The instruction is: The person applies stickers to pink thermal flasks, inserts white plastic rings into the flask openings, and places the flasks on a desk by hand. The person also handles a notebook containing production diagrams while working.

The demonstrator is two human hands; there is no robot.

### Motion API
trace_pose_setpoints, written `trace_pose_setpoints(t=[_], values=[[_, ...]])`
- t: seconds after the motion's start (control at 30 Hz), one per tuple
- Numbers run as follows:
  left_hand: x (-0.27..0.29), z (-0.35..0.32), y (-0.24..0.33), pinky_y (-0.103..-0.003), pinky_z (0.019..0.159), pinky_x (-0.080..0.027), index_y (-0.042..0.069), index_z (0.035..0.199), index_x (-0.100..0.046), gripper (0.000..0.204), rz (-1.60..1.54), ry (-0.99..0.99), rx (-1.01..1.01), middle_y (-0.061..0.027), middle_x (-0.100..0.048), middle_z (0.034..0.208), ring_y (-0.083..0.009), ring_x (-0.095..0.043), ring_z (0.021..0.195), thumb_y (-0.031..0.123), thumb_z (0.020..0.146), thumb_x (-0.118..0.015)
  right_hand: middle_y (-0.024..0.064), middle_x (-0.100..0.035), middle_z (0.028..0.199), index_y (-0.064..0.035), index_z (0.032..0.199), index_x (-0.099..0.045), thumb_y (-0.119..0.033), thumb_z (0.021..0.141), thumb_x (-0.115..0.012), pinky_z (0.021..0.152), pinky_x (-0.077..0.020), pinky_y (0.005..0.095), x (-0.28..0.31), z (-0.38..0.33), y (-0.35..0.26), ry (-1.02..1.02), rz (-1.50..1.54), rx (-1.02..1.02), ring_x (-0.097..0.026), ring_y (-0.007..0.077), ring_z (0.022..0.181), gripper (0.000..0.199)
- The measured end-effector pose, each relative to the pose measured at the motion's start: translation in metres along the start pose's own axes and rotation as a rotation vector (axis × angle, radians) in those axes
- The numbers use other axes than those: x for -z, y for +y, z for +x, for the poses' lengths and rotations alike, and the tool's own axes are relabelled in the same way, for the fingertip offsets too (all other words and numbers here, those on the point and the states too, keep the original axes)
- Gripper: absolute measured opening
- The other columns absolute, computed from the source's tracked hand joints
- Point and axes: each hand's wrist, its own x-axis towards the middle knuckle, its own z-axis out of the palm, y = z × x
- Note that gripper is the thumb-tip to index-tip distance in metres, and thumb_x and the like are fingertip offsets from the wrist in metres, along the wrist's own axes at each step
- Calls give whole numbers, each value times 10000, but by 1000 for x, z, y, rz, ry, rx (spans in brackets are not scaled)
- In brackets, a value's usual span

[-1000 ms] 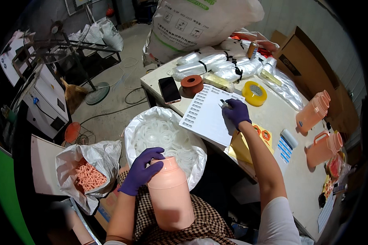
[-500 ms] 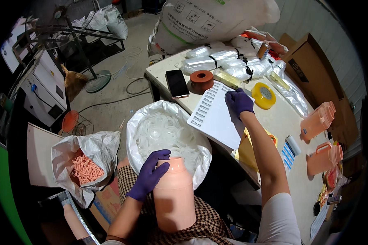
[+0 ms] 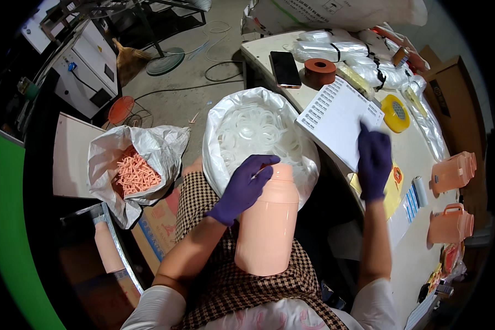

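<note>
A pale pink plastic bottle body (image 3: 267, 234) with a narrower neck stands upright on my checked apron. My left hand (image 3: 245, 187), in a purple glove, is closed around its neck from the left. In the same kind of glove, my right hand (image 3: 375, 159) hovers by the near right side of a white stack of label sheets (image 3: 335, 124). Its fingers are curled, with one pointing up, and slightly blurred; anything between them is too small to make out. Rows of small printed labels line the top sheet's left part.
A white bag of translucent rings (image 3: 214, 124) stands beyond the bottle. Left of it sits a sack of pink strips (image 3: 137, 173). The table holds a phone (image 3: 285, 70), a brown tape roll (image 3: 319, 72), a yellow tape roll (image 3: 395, 113) and two pink jugs (image 3: 450, 224).
My right hand has come off the label sheets and drawn back toward me. The view has shifted, while my left hand keeps its hold on the bottle's neck.
</note>
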Motion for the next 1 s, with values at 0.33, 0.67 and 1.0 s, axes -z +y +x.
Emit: trace_pose_setpoints(t=[0.33, 0.67, 1.0], values=[[-14, 11, -6, -281, 956, -471, -4, 1247, -632, 287, 119, -24, -79, -63, -668, 1171, -128, -579, 1056, 76, 973, -602, 54, -599, 969, -247, 1201, -740, -186, 755, -809, 625, -501, 335, 18, -149, -104, -204, -96, 108, -596, 219, 764, 455], [4, 11, -19, -293, 986, -472, -19, 1278, -608, 323, 12, -18, -10, -88, -658, 1202, -151, -592, 1096, 84, 972, -625, 19, -560, 915, -264, 1244, -709, -216, 783, -782, 556, -440, 309, -1, -154, -112, -162, -149, 193, -532, 175, 679, 468], [8, 5, -20, -291, 981, -471, -24, 1265, -615, 323, -80, 7, 24, -88, -663, 1192, -145, -587, 1099, 95, 966, -625, 38, -557, 950, -237, 1209, -716, -161, 744, -819, 566, -457, 325, 0, -151, -108, -208, -161, 208, -562, 200, 714, 482]])
